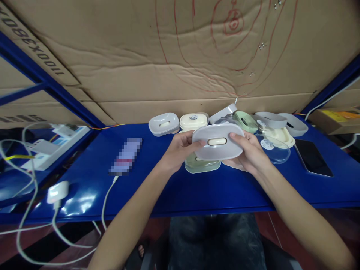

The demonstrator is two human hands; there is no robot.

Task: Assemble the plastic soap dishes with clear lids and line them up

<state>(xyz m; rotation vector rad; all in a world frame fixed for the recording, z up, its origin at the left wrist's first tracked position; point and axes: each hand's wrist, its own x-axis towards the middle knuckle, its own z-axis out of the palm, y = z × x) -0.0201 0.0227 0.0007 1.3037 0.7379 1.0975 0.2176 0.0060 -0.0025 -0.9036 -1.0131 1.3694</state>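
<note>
Between my two hands is a grey oval soap dish (218, 152) with a cream slot in its middle, lifted above the blue table. My left hand (181, 148) grips its left end, thumb on the upper face. On the right end, my right hand (249, 148) has its thumb pressed on the same face, with the other fingers behind. A green dish (202, 167) lies below it, partly covered. Behind stand a grey dish (164, 124), a cream dish (194, 121) and a green oval piece (246, 122). A clear lid (277, 150) rests right of my right hand.
More grey dishes (294, 125) are heaped at the back right, by a dark phone (313, 157). At left lie a charging phone (126, 155), a white charger (57, 192) and a power strip (56, 148) with loose cables. Cardboard (126, 75) walls the back.
</note>
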